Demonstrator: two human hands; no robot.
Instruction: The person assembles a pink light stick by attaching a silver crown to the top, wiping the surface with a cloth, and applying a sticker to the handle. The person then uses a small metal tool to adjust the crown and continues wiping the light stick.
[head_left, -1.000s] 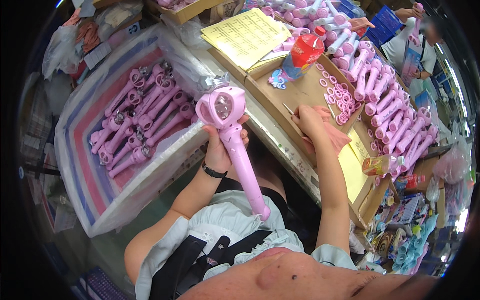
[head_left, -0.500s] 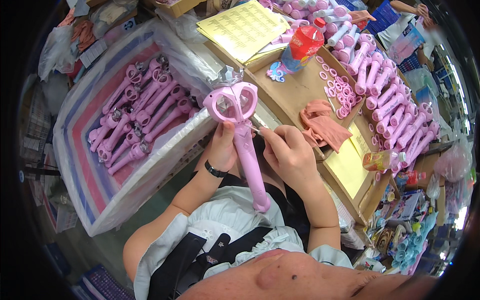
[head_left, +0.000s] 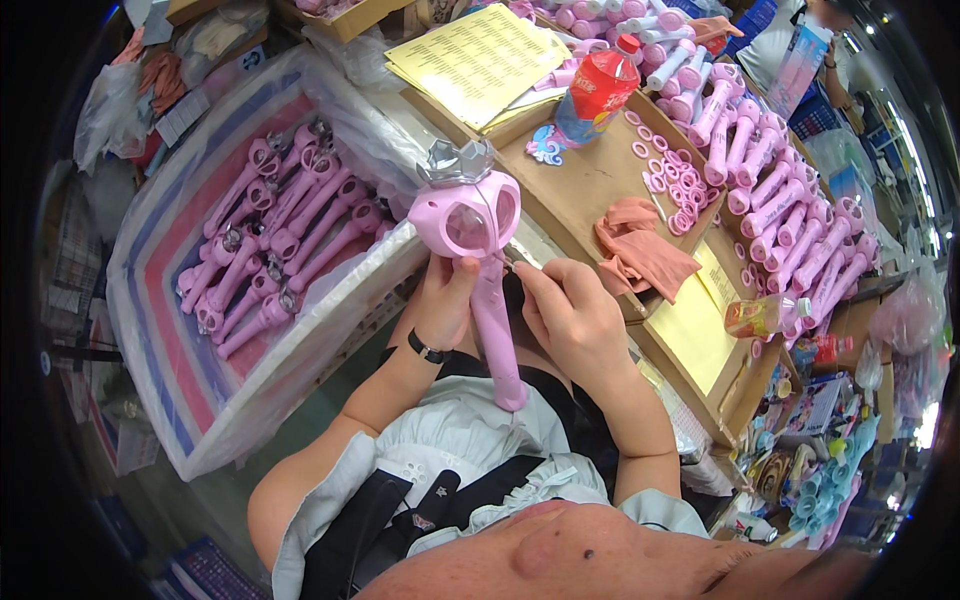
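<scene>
My left hand (head_left: 443, 300) grips a pink toy wand (head_left: 478, 262) by the upper part of its handle, holding it upright in front of me. The wand has a heart-shaped head topped by a small silver crown (head_left: 455, 162). My right hand (head_left: 563, 310) sits just right of the wand and pinches a thin metal tool, like tweezers (head_left: 517, 257), with its tip at the base of the wand's head. A black band circles my left wrist.
A large bag-lined bin (head_left: 200, 300) on the left holds several pink wands (head_left: 285, 230). The cardboard worktop (head_left: 590, 180) carries pink rings (head_left: 675, 180), a red bottle (head_left: 597, 90), yellow sheets (head_left: 480, 55), a pinkish cloth (head_left: 640, 245). Rows of pink handles (head_left: 790, 230) lie at right.
My right hand came back from the cardboard worktop to the wand, bringing the tool to its head. The wand has tilted slightly, its crown now showing.
</scene>
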